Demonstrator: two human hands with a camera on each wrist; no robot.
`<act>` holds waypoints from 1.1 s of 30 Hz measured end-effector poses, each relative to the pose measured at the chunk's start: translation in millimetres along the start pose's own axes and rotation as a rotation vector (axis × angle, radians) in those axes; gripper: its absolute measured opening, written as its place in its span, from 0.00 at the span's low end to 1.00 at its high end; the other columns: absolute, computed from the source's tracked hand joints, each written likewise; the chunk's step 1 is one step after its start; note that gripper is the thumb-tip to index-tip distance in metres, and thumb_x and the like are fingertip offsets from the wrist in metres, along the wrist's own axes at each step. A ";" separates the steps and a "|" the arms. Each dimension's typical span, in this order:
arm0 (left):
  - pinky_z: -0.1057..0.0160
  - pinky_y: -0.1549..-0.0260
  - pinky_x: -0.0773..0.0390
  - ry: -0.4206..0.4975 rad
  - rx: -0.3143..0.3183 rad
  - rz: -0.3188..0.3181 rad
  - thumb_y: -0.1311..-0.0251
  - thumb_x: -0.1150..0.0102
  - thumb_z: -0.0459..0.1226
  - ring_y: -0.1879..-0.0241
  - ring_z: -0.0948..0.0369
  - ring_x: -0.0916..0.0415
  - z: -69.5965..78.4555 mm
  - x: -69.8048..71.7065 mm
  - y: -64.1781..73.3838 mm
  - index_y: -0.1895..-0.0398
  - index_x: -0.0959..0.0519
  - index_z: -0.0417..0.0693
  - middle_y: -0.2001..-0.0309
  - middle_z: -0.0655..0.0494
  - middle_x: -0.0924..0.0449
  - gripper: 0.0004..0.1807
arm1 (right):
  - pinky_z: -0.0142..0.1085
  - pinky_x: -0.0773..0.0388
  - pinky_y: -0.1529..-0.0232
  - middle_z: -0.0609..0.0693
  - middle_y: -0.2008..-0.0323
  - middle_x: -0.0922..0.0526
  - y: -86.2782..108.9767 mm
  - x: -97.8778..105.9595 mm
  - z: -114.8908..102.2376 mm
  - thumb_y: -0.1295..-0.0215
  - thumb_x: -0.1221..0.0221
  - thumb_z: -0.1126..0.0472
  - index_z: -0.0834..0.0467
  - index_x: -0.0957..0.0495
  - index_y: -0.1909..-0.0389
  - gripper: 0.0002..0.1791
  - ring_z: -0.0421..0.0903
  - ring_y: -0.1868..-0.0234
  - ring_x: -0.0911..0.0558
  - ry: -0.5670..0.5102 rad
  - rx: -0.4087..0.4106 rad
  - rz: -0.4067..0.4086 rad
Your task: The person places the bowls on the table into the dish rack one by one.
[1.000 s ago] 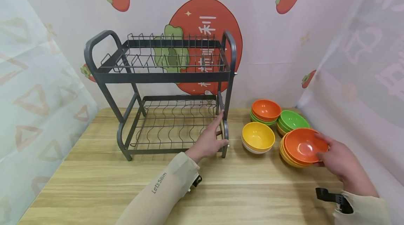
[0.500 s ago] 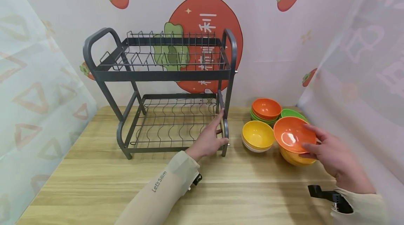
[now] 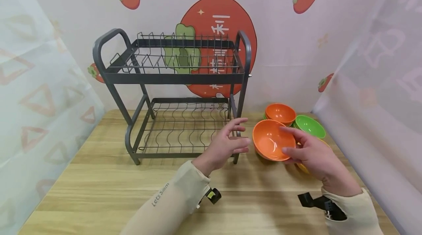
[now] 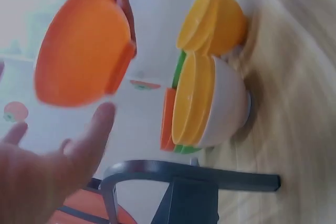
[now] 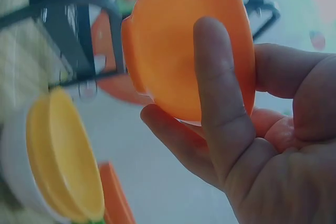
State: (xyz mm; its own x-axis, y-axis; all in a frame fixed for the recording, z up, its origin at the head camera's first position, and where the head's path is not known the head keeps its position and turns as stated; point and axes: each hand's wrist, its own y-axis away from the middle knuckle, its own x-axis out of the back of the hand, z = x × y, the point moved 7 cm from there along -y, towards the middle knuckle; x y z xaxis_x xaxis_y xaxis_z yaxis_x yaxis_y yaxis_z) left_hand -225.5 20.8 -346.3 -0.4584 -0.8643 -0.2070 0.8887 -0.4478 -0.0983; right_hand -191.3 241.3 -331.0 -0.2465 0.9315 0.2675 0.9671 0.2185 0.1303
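Note:
An orange bowl (image 3: 271, 140) is held up off the table by my right hand (image 3: 313, 156), its rim pinched between thumb and fingers. In the right wrist view the fingers (image 5: 212, 51) lie along the outside of the bowl. My left hand (image 3: 224, 147) stands close to the bowl's left side, fingers spread and partly bent, with nothing in them. The left wrist view shows the left thumb (image 4: 97, 135) just short of the bowl's base. Behind the left hand is a dark two-tier dish rack (image 3: 174, 78), both tiers without dishes.
Stacked bowls stand right of the rack: an orange one (image 3: 280, 113) on top at the back, a green one (image 3: 310, 125), and yellow ones (image 4: 226, 22) beside them. A yellow bowl in a white one (image 4: 231, 103) sits near the rack's leg. A printed cloth backdrop encloses the table.
My right hand has lifted the orange bowl off the yellow stack and carried it left. My left hand has come off the rack's side and now faces the bowl.

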 end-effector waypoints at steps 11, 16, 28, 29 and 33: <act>0.50 0.56 0.19 0.110 0.096 -0.200 0.39 0.38 0.22 0.52 0.47 0.19 -5.0 -10.5 11.4 0.26 0.33 0.61 0.29 0.52 0.41 0.41 | 0.48 0.18 0.56 0.67 0.34 0.38 -2.4 -35.4 -9.8 0.35 0.36 0.67 0.57 0.38 0.26 0.37 0.60 0.56 0.18 -0.055 -0.006 -0.066; 0.51 0.56 0.18 0.066 0.111 -0.164 0.40 0.35 0.24 0.51 0.46 0.19 -7.8 -0.5 13.9 0.28 0.32 0.67 0.31 0.52 0.40 0.41 | 0.48 0.18 0.55 0.64 0.33 0.38 -6.4 -41.9 -8.9 0.35 0.35 0.66 0.54 0.36 0.27 0.36 0.59 0.53 0.20 -0.055 -0.029 -0.059; 0.49 0.56 0.19 0.054 0.087 0.005 0.44 0.33 0.22 0.53 0.42 0.19 18.0 46.6 25.8 0.28 0.30 0.58 0.33 0.42 0.38 0.41 | 0.49 0.19 0.54 0.60 0.32 0.35 -21.4 -52.2 -14.3 0.31 0.37 0.60 0.61 0.34 0.31 0.29 0.57 0.47 0.20 -0.101 0.110 0.073; 0.48 0.56 0.19 0.037 0.085 0.037 0.45 0.33 0.22 0.53 0.42 0.19 23.7 55.8 28.2 0.28 0.30 0.58 0.33 0.42 0.38 0.41 | 0.48 0.19 0.54 0.60 0.33 0.34 -23.5 -52.6 -14.8 0.30 0.38 0.60 0.60 0.34 0.31 0.29 0.57 0.46 0.20 -0.099 0.122 0.105; 0.51 0.56 0.18 -0.073 0.084 0.151 0.44 0.32 0.24 0.52 0.42 0.20 44.3 90.3 33.7 0.27 0.32 0.59 0.31 0.45 0.39 0.41 | 0.47 0.21 0.49 0.57 0.30 0.34 -39.0 -62.1 -11.3 0.30 0.38 0.59 0.51 0.40 0.25 0.36 0.59 0.41 0.23 -0.002 0.161 0.154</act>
State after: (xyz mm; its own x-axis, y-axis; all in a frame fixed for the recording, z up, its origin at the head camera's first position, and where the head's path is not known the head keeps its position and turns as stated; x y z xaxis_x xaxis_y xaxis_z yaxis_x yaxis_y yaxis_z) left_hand -237.2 -82.5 -325.1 -0.3216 -0.9362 -0.1420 0.9452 -0.3263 0.0105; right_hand -214.4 171.7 -342.0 -0.0949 0.9580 0.2706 0.9910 0.1168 -0.0658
